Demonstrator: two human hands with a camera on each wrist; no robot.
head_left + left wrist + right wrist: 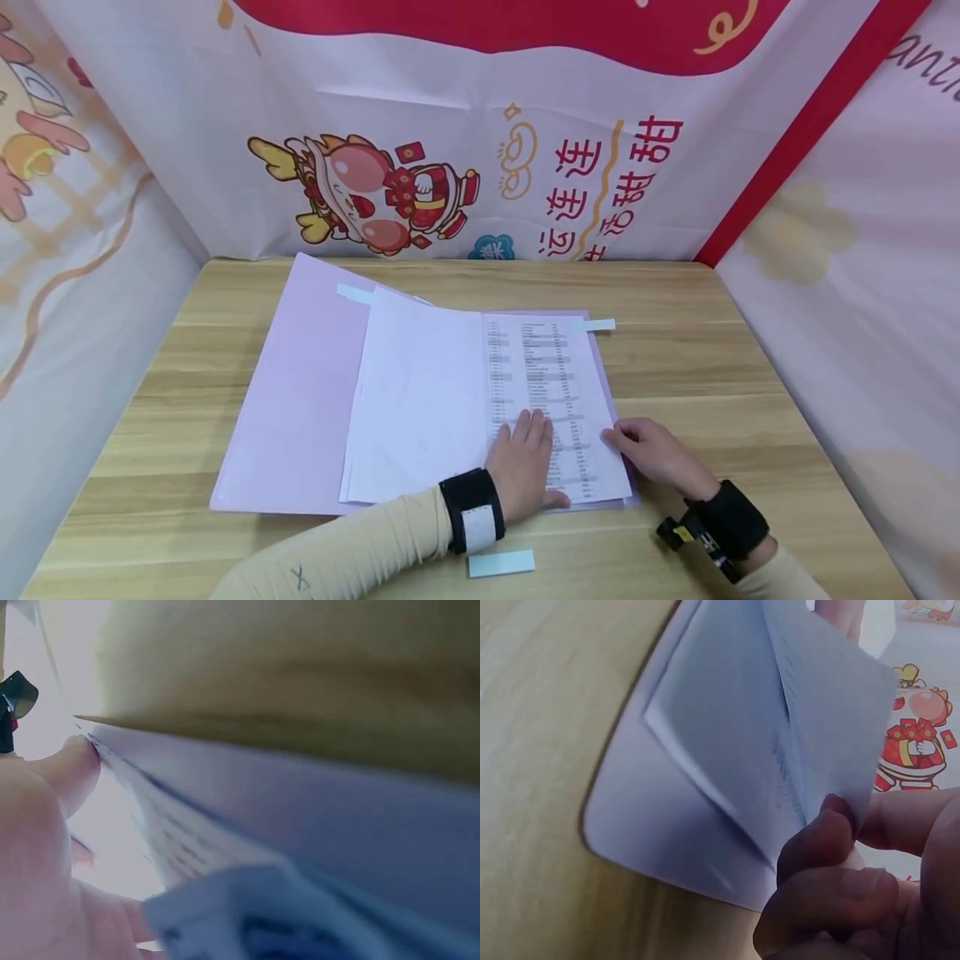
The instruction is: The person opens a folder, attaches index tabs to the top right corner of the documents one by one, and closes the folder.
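A light purple folder [273, 417] lies spread on the table with loose white sheets inside. My left hand [522, 467] rests flat on the lower part of the right-hand printed page [543, 358], fingers straight and pointing away from me. At the page's right edge my right hand [652, 450] pinches a sheet [840, 727] between thumb and finger; the right wrist view shows this sheet lifted off the ones beneath. Facing it on the left is a blank white page [423, 400]. Pale blue tabs stick out at the top left [355, 293] and top right [603, 324].
A loose pale blue strip [501, 563] lies on the wooden table [697, 350] near the front, below my left wrist. Printed cloth [450, 83] hangs behind the table and along both sides.
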